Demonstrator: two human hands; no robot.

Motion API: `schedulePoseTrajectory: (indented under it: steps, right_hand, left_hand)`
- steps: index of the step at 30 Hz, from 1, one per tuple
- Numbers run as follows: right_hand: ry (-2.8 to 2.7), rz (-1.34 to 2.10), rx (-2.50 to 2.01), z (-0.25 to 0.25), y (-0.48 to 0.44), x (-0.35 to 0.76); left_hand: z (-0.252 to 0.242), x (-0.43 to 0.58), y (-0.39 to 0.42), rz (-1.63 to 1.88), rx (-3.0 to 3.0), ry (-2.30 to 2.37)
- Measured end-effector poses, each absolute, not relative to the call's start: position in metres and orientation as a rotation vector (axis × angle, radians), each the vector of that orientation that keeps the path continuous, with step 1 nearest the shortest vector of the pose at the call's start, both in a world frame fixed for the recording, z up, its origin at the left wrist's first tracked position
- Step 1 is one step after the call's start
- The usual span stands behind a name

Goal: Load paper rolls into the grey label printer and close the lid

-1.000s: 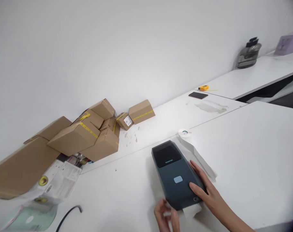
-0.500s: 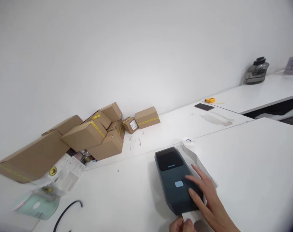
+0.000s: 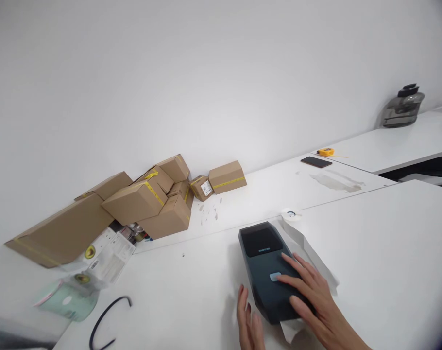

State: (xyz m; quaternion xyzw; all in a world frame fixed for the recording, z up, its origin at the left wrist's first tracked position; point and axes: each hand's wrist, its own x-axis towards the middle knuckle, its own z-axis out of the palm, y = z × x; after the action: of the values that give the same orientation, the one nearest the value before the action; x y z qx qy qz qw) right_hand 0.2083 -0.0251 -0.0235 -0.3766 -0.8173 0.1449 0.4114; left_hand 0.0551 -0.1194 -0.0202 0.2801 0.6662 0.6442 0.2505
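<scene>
A dark grey label printer (image 3: 264,265) lies on the white table (image 3: 381,243). My right hand (image 3: 312,296) rests flat on its top, fingers spread, with a fingertip at the small light button (image 3: 275,276). My left hand (image 3: 249,323) stands open beside the printer's near left corner, fingers straight, holding nothing. A white paper strip (image 3: 292,329) sticks out from the printer's near end. More white backing paper (image 3: 315,262) trails along its right side from a small roll (image 3: 291,214).
Several cardboard boxes (image 3: 141,204) are piled against the wall at the left, with plastic mailer bags (image 3: 97,267) and a black cable (image 3: 108,316) in front. A phone (image 3: 316,162), a yellow tape measure (image 3: 326,151) and a tape dispenser (image 3: 403,106) lie further right.
My left hand has let go of the paper strip at the printer's near end and opened beside the printer. My right hand slid forward onto the button. The view shifted slightly left.
</scene>
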Motion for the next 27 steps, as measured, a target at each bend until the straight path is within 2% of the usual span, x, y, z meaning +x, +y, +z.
schedulePoseTrajectory:
  steps: [4, 7, 9, 14, 19, 22, 27]
  right_hand:
    - [-1.783, 0.8, -1.103, -0.044, -0.024, 0.224]
    - [-1.731, 0.919, -1.111, -0.045, -0.019, 0.224]
    - [-1.726, 0.866, -1.079, -0.035, -0.012, 0.218]
    - [-1.781, 0.458, -0.949, 0.01, 0.03, 0.197]
    - [-1.776, 0.215, -0.911, 0.058, 0.083, 0.178]
    - [-1.759, 0.228, -0.949, 0.079, 0.107, 0.165]
    - [-1.699, 0.484, -0.992, 0.095, 0.124, 0.155]
  left_hand:
    - [-0.016, 0.067, -0.106, 1.755, 0.681, 1.75]
    - [-0.006, 0.072, -0.104, 1.769, 0.708, 1.741]
    - [0.006, 0.067, -0.101, 1.813, 0.791, 1.722]
    - [0.035, 0.031, -0.069, 1.859, 0.963, 1.756]
    - [0.031, 0.004, -0.011, 1.523, 1.093, 1.956]
    - [0.021, 0.002, 0.01, 1.41, 1.124, 1.995]
    - [0.016, 0.008, 0.015, 1.317, 1.174, 2.066]
